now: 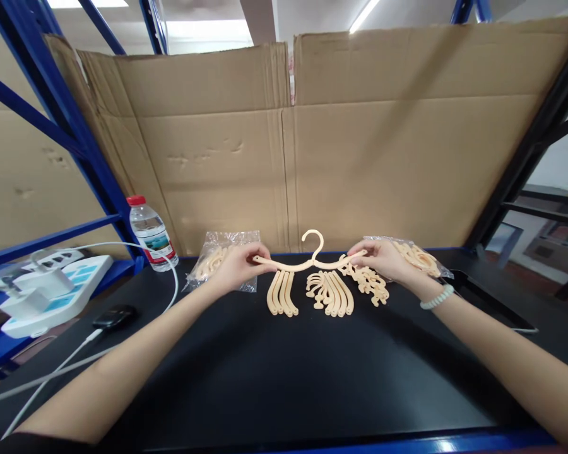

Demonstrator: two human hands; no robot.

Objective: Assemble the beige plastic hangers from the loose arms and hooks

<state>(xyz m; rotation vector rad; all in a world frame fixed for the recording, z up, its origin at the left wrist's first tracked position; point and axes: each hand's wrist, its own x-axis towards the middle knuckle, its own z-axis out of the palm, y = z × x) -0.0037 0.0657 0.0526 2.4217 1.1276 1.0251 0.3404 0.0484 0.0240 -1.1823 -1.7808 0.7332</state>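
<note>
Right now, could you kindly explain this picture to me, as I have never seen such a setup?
There is no machine: one camera, worn on a person's head, looks forward and down at their bare hands. The left hand and right hand hold a pale clothes hanger near its two ends, hook upward. On the black tabletop lie two groups of curved strips and some small curly pieces. Behind the hands are a left plastic bag and a right plastic bag. Farther left: a red-capped bottle and a white power strip.

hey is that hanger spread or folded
Spread: the hanger stretches both ways from its hook, ends held by left hand and right hand.
</note>
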